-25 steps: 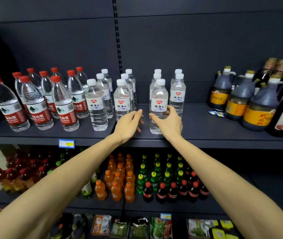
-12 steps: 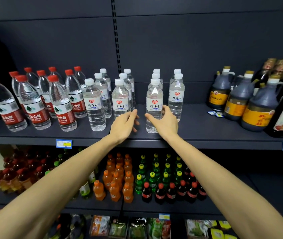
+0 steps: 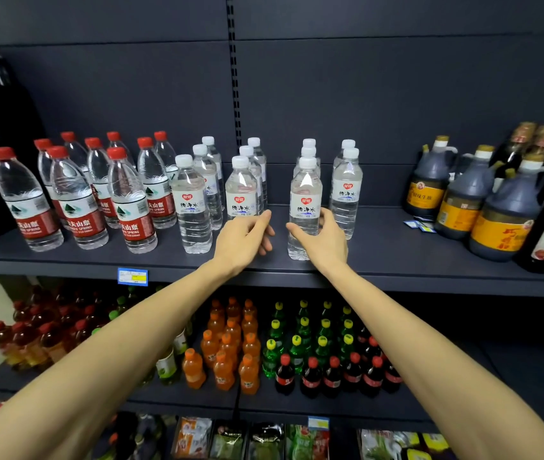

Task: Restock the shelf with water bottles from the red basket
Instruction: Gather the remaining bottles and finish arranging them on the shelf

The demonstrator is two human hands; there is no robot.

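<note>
Water bottles standing in rows on the dark shelf (image 3: 380, 257)

The white-capped water bottles (image 3: 346, 190) are standing upright in four columns running front to back, clear with white labels and a red heart mark. The front bottle (image 3: 304, 207) of the third column is sitting nearest the shelf edge, upright. A gap is showing between the second and third columns. The red basket is not showing.

Dim store light from above, sharp centre, wide-angle bending at edges, lower shelves in shadow, soft corners
</note>
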